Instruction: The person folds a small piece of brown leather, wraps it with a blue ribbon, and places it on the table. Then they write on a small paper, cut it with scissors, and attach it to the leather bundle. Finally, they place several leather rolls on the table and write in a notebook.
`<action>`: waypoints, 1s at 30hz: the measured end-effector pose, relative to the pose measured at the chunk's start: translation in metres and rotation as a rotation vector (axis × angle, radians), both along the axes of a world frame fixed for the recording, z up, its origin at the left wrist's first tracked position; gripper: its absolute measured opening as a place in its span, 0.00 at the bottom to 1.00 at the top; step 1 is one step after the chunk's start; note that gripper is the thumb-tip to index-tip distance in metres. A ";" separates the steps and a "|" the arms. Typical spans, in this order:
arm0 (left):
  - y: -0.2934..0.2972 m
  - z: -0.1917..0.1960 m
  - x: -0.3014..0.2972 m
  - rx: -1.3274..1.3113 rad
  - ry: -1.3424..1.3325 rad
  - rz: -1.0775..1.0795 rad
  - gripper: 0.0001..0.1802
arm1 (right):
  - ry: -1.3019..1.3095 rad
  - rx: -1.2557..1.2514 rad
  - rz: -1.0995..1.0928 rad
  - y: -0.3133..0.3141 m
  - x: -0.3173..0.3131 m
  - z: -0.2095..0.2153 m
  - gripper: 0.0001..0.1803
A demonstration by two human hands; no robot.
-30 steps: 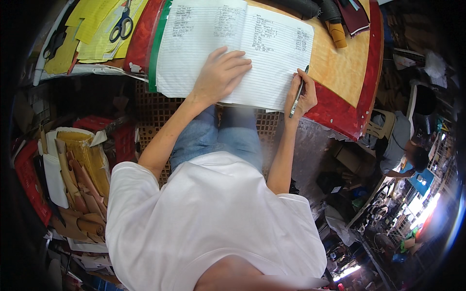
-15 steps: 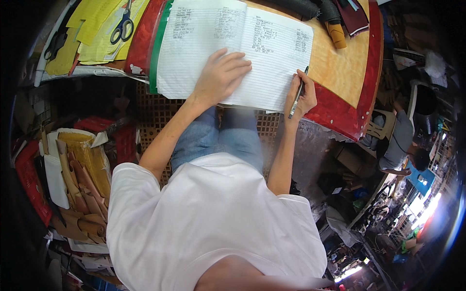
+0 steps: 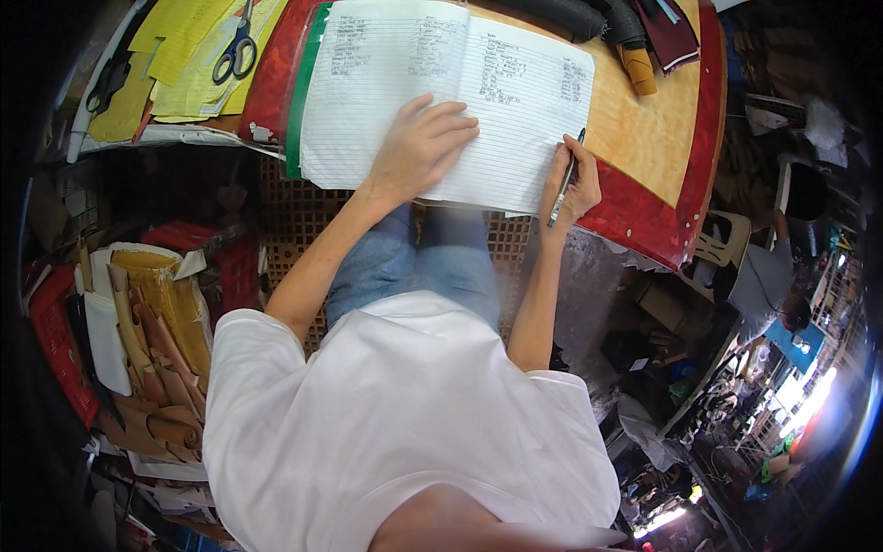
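A lined notebook lies spread on the table, with handwritten lists on the upper part of both pages and a green strip along its left edge. My left hand rests flat across the lower middle of the pages, its fingers stretched toward the right page. At the lower right corner of the notebook, my right hand grips a pen between thumb and fingers. The pen slants upward, one end near the page's right edge and the other toward my wrist.
Scissors lie on yellow sheets at the far left. Dark rolls and a mustard roll sit at the table's back right. A bin of rolled material stands at lower left. Another person is off to the right.
The person at the right has shifted, leaning slightly lower. My hands, the pen and the notebook stay almost the same; the view has moved very slightly.
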State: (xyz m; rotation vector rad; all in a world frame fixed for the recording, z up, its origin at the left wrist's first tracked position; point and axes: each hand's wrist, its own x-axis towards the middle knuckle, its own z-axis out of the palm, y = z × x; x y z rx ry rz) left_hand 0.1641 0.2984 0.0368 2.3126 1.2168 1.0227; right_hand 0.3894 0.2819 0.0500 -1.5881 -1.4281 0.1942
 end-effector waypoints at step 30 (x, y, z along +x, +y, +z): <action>-0.001 0.001 -0.002 -0.037 0.034 0.012 0.13 | 0.008 0.043 -0.022 0.002 0.000 -0.006 0.07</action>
